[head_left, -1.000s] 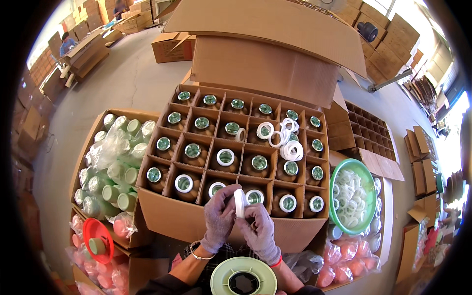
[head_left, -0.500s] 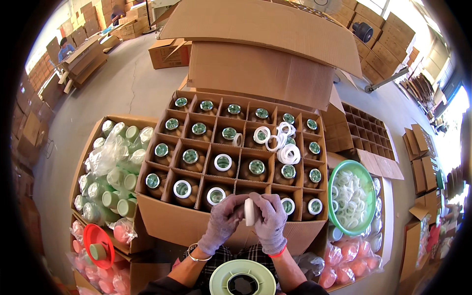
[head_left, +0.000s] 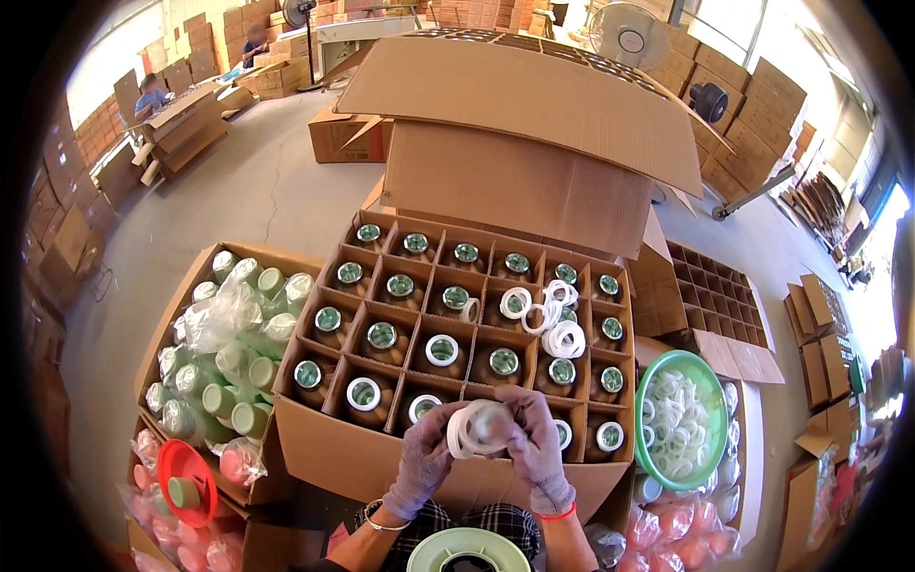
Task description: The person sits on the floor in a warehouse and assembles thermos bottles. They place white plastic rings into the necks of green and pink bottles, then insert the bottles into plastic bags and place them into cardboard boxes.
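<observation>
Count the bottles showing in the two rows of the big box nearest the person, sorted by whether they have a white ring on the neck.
Ringed bottles: 5
Bare bottles: 6
Total: 11 in view; the nearest row's fourth spot from the left is hidden behind the right hand and the held rings.

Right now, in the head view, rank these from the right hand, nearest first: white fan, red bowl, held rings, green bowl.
From the right hand:
1. Held rings, just left
2. Green bowl, to the right
3. Red bowl, lower left
4. White fan, far back
</observation>
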A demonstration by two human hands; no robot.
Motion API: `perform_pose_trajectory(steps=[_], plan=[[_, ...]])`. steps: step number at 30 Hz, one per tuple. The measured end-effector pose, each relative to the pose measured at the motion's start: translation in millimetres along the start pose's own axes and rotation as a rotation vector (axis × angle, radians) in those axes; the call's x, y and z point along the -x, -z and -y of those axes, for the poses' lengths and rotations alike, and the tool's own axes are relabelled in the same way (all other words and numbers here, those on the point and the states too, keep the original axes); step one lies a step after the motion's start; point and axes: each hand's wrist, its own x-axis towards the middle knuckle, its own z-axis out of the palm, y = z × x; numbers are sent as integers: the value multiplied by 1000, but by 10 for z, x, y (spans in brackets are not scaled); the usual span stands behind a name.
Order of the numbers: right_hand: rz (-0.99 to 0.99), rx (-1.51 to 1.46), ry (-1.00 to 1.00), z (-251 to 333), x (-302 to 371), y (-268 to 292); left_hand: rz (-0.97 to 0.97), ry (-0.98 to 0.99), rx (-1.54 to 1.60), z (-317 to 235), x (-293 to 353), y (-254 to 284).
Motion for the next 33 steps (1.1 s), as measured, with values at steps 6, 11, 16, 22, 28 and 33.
perform_pose_trajectory(steps=[6,11,16,22,28,33], plan=[[172,754,244,80,-94,70,37,-282,-402,-120,-29,-4],[22,1047,678,-140,-108,52,45,-260,-305,-71,-46,-44],[-162,1088,547,-273,-61,-67,-24,-236,-356,-140,-75,-109],[-471,977,554,-380,-186,53,-182,-146,-345,-151,9,2],[-269,65,22,-292,-15,81,-351,-39,-794,214,-225,1358],[-112,152,-98,-535,114,-222,-229,106,-1165,453,-329,1754]])
